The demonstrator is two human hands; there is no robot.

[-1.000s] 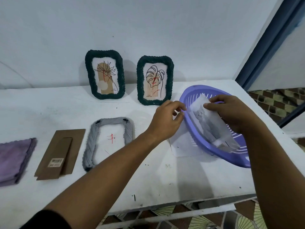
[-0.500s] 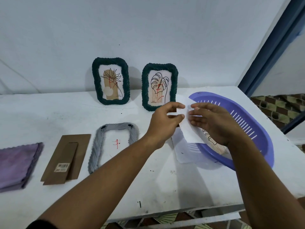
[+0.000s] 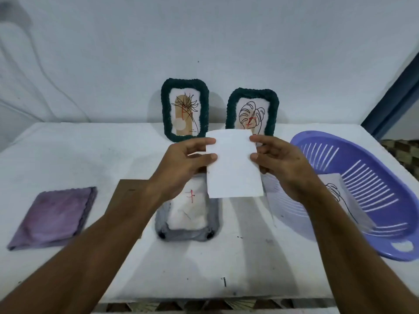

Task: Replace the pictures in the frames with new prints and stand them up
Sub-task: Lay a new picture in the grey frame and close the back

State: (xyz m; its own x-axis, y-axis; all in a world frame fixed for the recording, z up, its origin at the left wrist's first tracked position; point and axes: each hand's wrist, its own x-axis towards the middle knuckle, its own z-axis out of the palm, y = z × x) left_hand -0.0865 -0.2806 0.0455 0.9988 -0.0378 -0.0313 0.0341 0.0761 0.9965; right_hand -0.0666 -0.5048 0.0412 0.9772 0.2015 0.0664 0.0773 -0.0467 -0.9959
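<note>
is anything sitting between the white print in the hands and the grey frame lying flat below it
Nothing visible does. Both hands, left hand and right hand, pinch the print by its side edges above the grey frame, whose opening shows only white with a small red mark.

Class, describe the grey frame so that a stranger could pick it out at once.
Start at the white table. The grey frame lies flat at its middle, under the held white print. Unlike the two dark green frames at the wall, it is not standing.

Left hand point(image 3: 181, 165) and right hand point(image 3: 281, 165) raised, each in a pinching grip
</note>
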